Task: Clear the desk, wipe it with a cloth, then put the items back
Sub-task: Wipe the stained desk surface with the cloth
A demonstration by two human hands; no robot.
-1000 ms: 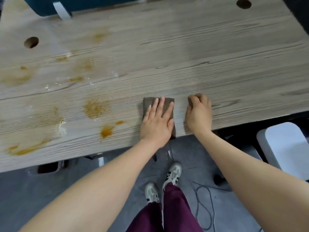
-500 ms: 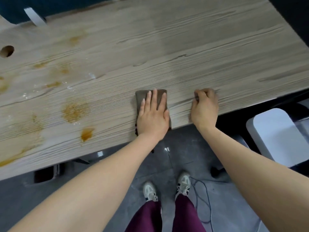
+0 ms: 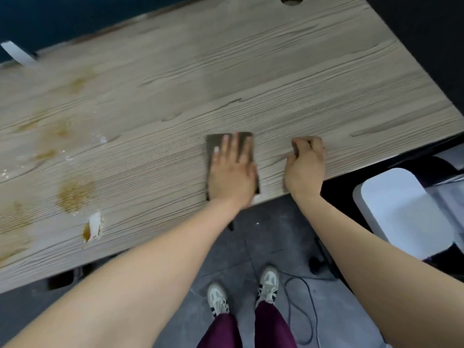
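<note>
We are pressing our flat left hand (image 3: pixel 232 174) on the cloth (image 3: pixel 213 143), its long axis running away from the tabletop (image 3: pixel 251 79) front edge; our right hand (image 3: pixel 305 167) is resting clenched beside it.

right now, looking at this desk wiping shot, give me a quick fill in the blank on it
1. The left hand presses flat on a brown ____.
2. The orange-brown stains lie to the ____ of the cloth.
3. The right hand rests on the desk with its fingers ____.

Missing words: cloth; left; curled
</note>
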